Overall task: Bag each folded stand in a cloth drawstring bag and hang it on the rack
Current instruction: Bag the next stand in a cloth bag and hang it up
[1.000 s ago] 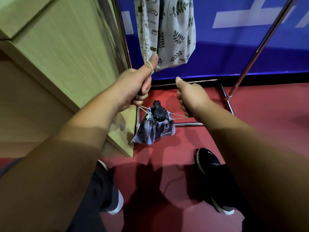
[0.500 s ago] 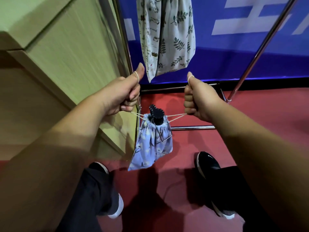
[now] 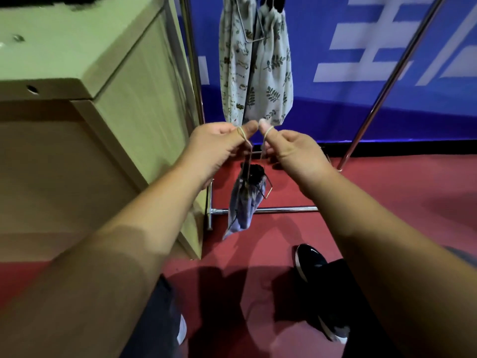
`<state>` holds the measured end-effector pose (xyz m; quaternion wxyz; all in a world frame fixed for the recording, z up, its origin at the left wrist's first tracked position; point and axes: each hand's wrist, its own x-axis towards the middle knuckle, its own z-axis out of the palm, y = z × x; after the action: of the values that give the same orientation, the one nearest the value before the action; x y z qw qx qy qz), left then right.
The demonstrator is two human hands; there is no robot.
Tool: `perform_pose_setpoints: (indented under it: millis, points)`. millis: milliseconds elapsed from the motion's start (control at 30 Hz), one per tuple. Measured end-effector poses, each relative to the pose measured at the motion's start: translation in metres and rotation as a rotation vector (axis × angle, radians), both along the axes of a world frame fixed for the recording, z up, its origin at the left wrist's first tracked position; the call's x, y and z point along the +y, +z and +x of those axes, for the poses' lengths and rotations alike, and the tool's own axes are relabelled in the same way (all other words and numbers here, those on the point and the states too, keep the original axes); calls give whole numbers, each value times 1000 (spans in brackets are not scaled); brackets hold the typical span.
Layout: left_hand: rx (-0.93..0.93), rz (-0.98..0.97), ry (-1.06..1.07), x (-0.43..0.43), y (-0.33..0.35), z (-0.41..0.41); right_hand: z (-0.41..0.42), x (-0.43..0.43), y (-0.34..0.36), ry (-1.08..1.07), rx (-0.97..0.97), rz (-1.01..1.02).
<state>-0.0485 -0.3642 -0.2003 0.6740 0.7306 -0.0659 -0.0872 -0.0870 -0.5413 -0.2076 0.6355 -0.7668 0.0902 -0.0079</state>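
Now drawn together, left hand and right hand gripping thin drawstring, puckered blue cloth bag dangling.

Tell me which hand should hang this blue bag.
Probably right. Both thumbs hold a cord loop, but the right hand has open space beside the hung bags; the left hand is beside the cabinet and rack post.
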Motion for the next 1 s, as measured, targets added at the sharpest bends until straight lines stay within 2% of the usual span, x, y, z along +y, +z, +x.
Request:
perform_pose_setpoints:
  millis: [100, 200, 300, 467, 567, 800, 1000]
  points:
    - [2, -122, 53, -2, 10, -13, -15, 6, 13, 3, -60, 36]
    - [-31, -100, 73, -4, 14, -23, -24, 9, 32, -6, -93, 78]
    - [-27, -77, 45, -9, 18, -30, -26, 9, 34, -2, 17, 260]
    - [-66, 214, -91, -11, 9, -33, -27, 7, 18, -32, 142, 395]
    - [-69, 295, -110, -10, 0, -26, -17, 3, 17, 7, 225, 445]
    - [-63, 412, -172, -7, -3, -8, 5, -6, 13, 194, 322, 345]
    - [-93, 541, -150, -12, -11, 2, 28, -1, -1, 194, 363, 297]
